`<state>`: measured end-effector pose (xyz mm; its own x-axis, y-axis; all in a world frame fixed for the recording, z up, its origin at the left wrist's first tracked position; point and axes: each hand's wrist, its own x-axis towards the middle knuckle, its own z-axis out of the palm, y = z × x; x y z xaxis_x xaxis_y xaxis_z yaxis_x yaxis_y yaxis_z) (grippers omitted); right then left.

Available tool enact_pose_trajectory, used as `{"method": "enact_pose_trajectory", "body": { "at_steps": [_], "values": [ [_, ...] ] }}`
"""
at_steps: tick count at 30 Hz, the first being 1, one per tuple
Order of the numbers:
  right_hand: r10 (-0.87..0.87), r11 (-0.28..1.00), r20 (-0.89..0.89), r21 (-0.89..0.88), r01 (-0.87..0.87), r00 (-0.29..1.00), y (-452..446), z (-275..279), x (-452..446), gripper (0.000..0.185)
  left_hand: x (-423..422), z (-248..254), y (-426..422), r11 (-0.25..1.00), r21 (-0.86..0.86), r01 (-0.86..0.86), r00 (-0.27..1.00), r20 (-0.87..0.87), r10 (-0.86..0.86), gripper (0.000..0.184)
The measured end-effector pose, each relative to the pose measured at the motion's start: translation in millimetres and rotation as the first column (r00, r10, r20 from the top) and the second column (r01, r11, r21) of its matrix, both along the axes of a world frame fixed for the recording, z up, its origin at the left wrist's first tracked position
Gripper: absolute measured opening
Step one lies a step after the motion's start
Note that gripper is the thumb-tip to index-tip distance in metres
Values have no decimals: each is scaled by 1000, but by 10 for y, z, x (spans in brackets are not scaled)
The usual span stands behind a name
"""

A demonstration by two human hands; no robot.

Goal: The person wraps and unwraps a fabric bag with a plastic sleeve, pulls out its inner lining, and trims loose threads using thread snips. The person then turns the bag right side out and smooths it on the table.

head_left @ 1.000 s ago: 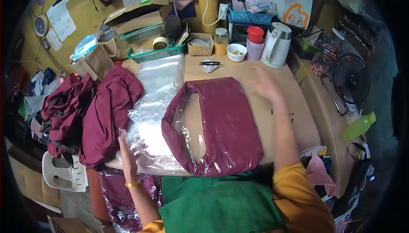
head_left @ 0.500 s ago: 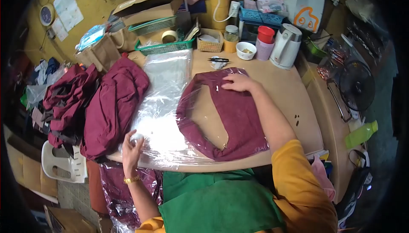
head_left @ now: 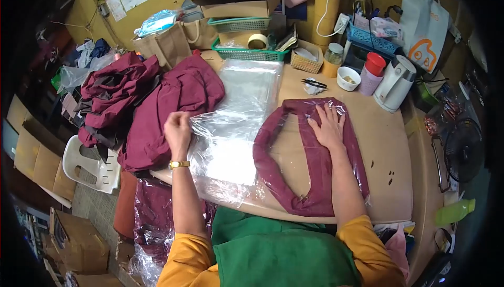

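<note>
My left hand (head_left: 178, 131) is closed in a pinch on the left edge of a clear plastic bag, part of a layer of clear plastic bags (head_left: 239, 92) lying flat on the table. Fingers spread, my right hand (head_left: 329, 128) lies flat on a folded maroon garment (head_left: 321, 195). That garment is inside clear plastic and bends round in a loop, with bare tabletop showing through its middle. Left of the bags, close to my left hand, is a loose maroon garment (head_left: 176, 95).
A heap of maroon and dark clothes (head_left: 115, 90) sits at the far left. Along the back stand a green basket (head_left: 249, 54), a white bowl (head_left: 348, 79), a lilac cup (head_left: 370, 80) and a kettle (head_left: 395, 85). Tweezers (head_left: 315, 83) lie before them. A white plastic chair (head_left: 107, 174) is lower left.
My left hand has moved up along the bags' left edge, and its fingers have closed on the plastic. My right hand's fingers are now spread wider on the garment. The whole view has shifted.
</note>
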<state>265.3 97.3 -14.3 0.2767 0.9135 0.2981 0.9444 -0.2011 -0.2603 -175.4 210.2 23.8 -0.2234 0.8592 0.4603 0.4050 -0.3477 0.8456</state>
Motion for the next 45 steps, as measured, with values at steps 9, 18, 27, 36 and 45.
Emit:
{"method": "enact_pose_trajectory", "body": {
  "at_steps": [9, 18, 27, 36, 45],
  "values": [
    [-69, 995, -33, -69, 67, 997, 74, -11, -15, 65, 136, -4, -1158, 871, -384, 308, 942, -2, -334, 73],
    [-54, 998, -29, -45, 52, 998, 79, -61, 4, 66, -119, 233, -1247, 987, 51, -152, 816, -557, 154, 35],
    [33, 934, -197, -343, -100, 980, 57, 454, 29, 69, 1076, 338, -1357, 918, -137, 372, 579, -739, -344, 59],
    [-24, 987, 25, -156, 28, 999, 113, 147, 105, 73, 1152, -46, -1175, 931, -358, 72, 405, -842, -355, 79],
    [126, 932, -294, -292, -215, 948, 205, 404, 557, 73, 597, -120, -1121, 989, 22, 149, 736, -670, -96, 55]
  ]
}}
